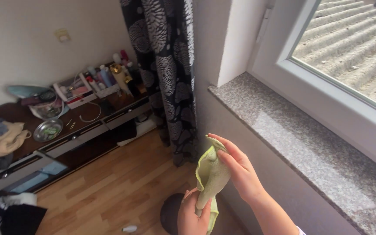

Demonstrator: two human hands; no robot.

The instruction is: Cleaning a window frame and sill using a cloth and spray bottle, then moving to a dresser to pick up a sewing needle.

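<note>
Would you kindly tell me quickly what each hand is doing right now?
Left hand: closed on the lower end of the green cloth.
Right hand: fingers pinching the cloth's upper end.

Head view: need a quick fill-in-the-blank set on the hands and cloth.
1. Both hands hold a light ____ cloth.
2. The right hand grips the cloth's ____ end, the left hand its lower end.
3. Right of the hands runs a speckled stone window ____.
Missing words: green; upper; sill.
</note>
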